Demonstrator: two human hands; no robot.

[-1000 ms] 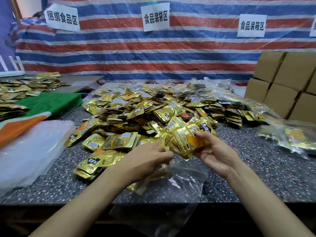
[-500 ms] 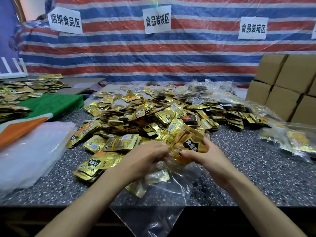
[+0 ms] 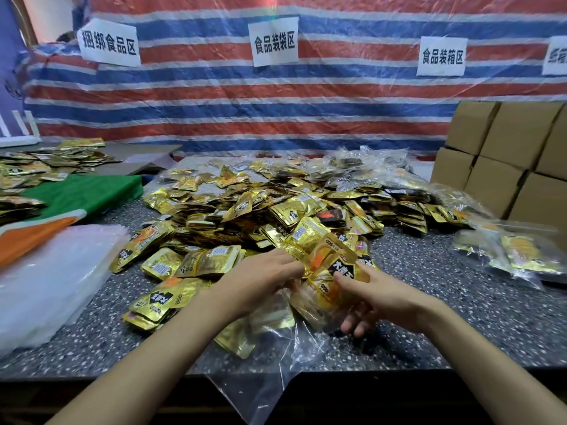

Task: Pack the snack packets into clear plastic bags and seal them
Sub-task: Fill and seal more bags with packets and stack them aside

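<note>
Filling looks to me the step in hand: on the speckled grey stone table (image 3: 460, 317), before the big loose heap of gold foil snack packets (image 3: 245, 210), a clear plastic bag (image 3: 276, 363) droops over the near edge with a few packets already inside. On my feed the left hand (image 3: 257, 283) pinches its mouth, and the right hand (image 3: 377, 299) is clamped, thumb on top, round a small stack of gold packets (image 3: 328, 289) at the opening. Next, I judge, the stack must slide fully in while the mouth is held wide, then comes sealing. As for writing, the white paper signs (image 3: 274, 41) on the red, white and blue striped tarpaulin (image 3: 214, 96) read 捆绑食品区, 食品装袋区 and 食品装箱区, with a fourth cut off; the top packet's black label (image 3: 345, 273) starts 大, the rest unclear
</note>
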